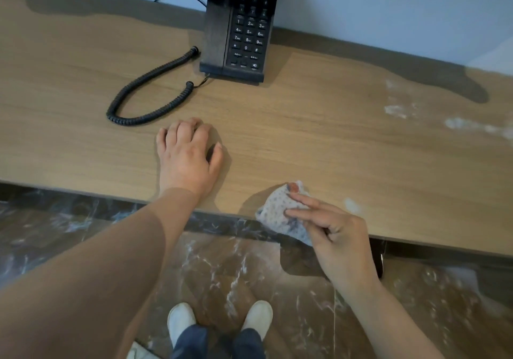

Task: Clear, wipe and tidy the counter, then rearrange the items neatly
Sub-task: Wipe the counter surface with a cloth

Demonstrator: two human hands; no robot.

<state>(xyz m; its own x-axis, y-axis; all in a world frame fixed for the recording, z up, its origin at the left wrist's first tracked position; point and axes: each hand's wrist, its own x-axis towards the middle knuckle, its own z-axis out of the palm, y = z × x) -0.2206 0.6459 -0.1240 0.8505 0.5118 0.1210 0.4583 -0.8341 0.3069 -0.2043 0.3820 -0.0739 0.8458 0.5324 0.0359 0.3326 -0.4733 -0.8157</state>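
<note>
left hand (188, 153) slack, empty, on surface (333, 131) | right hand (341, 236) grip pinches cloth (276, 214) | we judge a wide wipe could snag cord (144, 100), dragging phone (241, 25)

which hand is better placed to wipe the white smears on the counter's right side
Right. The right hand holds the cloth at the front edge of the counter, nearer the smears. The left hand rests empty by the cord, farther away.

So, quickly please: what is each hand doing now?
Left hand: open, resting on the light wooden counter.
Right hand: holding the small white dotted cloth.
</note>
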